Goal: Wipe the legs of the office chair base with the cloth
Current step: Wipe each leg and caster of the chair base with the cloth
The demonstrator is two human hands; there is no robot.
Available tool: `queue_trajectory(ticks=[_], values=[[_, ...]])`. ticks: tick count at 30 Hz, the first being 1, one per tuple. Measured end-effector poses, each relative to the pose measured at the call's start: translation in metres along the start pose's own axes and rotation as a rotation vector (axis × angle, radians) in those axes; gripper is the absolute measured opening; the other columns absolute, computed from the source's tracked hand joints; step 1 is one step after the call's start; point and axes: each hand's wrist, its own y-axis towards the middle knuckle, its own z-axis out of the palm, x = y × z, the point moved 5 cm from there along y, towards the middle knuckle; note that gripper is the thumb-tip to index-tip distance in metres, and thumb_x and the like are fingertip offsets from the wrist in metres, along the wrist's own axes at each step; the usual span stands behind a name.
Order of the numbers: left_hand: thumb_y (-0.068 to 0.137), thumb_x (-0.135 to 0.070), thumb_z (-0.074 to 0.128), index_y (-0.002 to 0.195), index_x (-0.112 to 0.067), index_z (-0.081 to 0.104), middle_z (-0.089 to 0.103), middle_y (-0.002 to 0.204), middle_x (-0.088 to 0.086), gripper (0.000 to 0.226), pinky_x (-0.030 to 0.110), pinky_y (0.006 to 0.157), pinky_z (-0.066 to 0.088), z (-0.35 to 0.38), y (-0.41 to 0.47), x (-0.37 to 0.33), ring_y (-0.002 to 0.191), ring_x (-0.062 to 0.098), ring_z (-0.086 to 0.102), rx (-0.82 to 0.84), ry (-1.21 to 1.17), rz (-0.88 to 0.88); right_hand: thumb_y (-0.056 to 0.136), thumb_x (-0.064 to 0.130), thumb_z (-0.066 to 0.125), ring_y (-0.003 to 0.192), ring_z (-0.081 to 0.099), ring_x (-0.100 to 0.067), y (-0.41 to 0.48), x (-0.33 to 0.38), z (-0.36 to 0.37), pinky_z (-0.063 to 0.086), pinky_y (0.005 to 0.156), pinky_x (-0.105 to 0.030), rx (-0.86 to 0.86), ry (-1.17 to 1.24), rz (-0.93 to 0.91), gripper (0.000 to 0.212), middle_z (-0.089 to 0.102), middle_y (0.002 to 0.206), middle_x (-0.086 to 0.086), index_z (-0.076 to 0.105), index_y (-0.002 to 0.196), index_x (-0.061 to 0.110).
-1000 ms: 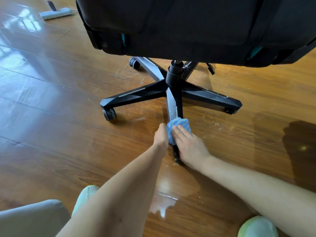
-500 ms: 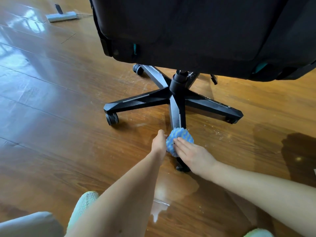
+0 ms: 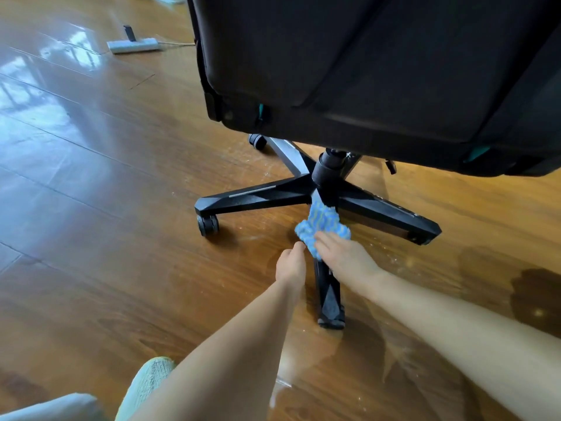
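Observation:
A black office chair base [image 3: 267,194] with star-shaped legs and castors stands on the wooden floor under the black seat [image 3: 364,71]. One leg [image 3: 329,296] points toward me. A blue and white cloth [image 3: 323,224] is pressed on that leg close to the centre column [image 3: 329,171]. My right hand [image 3: 346,256] lies on top of the cloth, fingers flat. My left hand [image 3: 291,262] grips the leg's left side, touching the cloth's edge.
A white flat mop head [image 3: 133,45] lies on the floor at the far left. A damp dark patch [image 3: 531,287] marks the floor at the right. My slippered foot [image 3: 145,387] is at the bottom left. Dust specks lie around the base.
Both hands and the cloth slid up the near leg toward the centre column, uncovering the leg's outer end and castor. The view has moved closer to the chair.

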Motion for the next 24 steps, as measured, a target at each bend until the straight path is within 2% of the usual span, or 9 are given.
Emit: queue_trajectory(ticks=[3,5,8,11,13,16,18,21,24], values=[[0.095,-0.047,0.05,0.128,-0.012,0.064,0.069,0.123,0.014,0.05,0.044,0.098,0.051,-0.002,0.005,-0.013,0.105,0.03,0.065,-0.03,0.031,0.025,0.063,-0.012,0.083,0.113,0.07,-0.032,-0.017,-0.007,0.0,0.062,0.087,-0.04,-0.077,-0.005,-0.1,0.05,0.072,0.119,-0.016,0.074,0.111,-0.002],[0.095,-0.047,0.049,0.127,-0.013,0.063,0.068,0.124,0.012,0.048,0.045,0.098,0.052,-0.003,0.007,-0.018,0.102,0.028,0.064,-0.046,0.046,0.05,0.064,-0.01,0.086,0.114,0.07,-0.034,-0.004,-0.015,-0.003,0.062,0.087,-0.043,-0.087,-0.041,-0.122,0.05,0.072,0.121,-0.019,0.075,0.112,-0.002],[0.094,-0.048,0.049,0.122,-0.018,0.06,0.066,0.11,0.002,0.043,0.045,0.099,0.053,-0.005,0.01,-0.016,0.101,0.023,0.063,-0.058,0.061,0.057,0.083,-0.005,0.074,0.129,0.06,-0.035,0.032,-0.026,-0.001,0.057,0.097,-0.046,0.014,-0.043,-0.121,0.047,0.062,0.137,-0.021,0.066,0.129,-0.001],[0.093,-0.049,0.049,0.127,-0.019,0.06,0.064,0.115,0.0,0.047,0.046,0.105,0.05,-0.001,0.017,-0.01,0.105,0.023,0.06,-0.033,0.074,0.036,0.101,0.009,0.054,0.148,0.037,-0.024,0.071,-0.038,0.001,0.049,0.108,-0.04,0.03,-0.112,-0.078,0.046,0.044,0.156,-0.01,0.05,0.146,0.01],[0.094,-0.049,0.051,0.139,-0.016,0.058,0.064,0.123,0.004,0.056,0.045,0.104,0.051,-0.002,0.022,-0.01,0.11,0.026,0.062,-0.024,0.076,-0.018,0.102,0.013,0.052,0.142,0.041,-0.022,0.093,-0.043,-0.002,0.051,0.102,-0.035,0.03,-0.147,-0.033,0.04,0.05,0.148,-0.006,0.052,0.142,0.013],[0.095,-0.047,0.058,0.142,-0.011,0.057,0.067,0.125,0.014,0.06,0.039,0.09,0.053,-0.006,0.031,-0.017,0.109,0.031,0.066,-0.002,0.086,-0.115,0.1,0.016,0.054,0.129,0.048,-0.023,0.101,-0.032,-0.005,0.05,0.096,-0.034,0.005,-0.172,0.01,0.032,0.056,0.132,-0.005,0.059,0.132,0.014],[0.095,-0.042,0.059,0.135,-0.008,0.061,0.072,0.118,0.016,0.053,0.038,0.086,0.053,-0.008,0.037,-0.024,0.106,0.032,0.07,0.01,0.103,-0.115,0.099,0.014,0.053,0.127,0.05,-0.026,0.086,-0.015,0.005,0.047,0.101,-0.036,0.071,-0.161,-0.019,0.028,0.058,0.127,-0.007,0.062,0.125,0.013],[0.095,-0.031,0.054,0.109,-0.007,0.069,0.067,0.084,0.007,0.031,0.033,0.074,0.046,-0.013,0.039,-0.034,0.075,0.025,0.061,-0.011,0.129,-0.048,0.097,0.01,0.048,0.116,0.055,-0.027,0.056,0.007,0.012,0.047,0.095,-0.037,0.17,-0.118,-0.127,0.023,0.061,0.117,-0.007,0.064,0.114,0.011],[0.095,-0.021,0.05,0.096,-0.006,0.066,0.06,0.077,0.007,0.022,0.033,0.073,0.042,-0.015,0.048,-0.031,0.076,0.028,0.054,-0.019,0.165,-0.014,0.097,0.014,0.051,0.109,0.059,-0.026,0.055,-0.002,-0.003,0.048,0.082,-0.038,0.151,-0.1,-0.182,0.018,0.064,0.109,-0.006,0.066,0.107,0.014]])
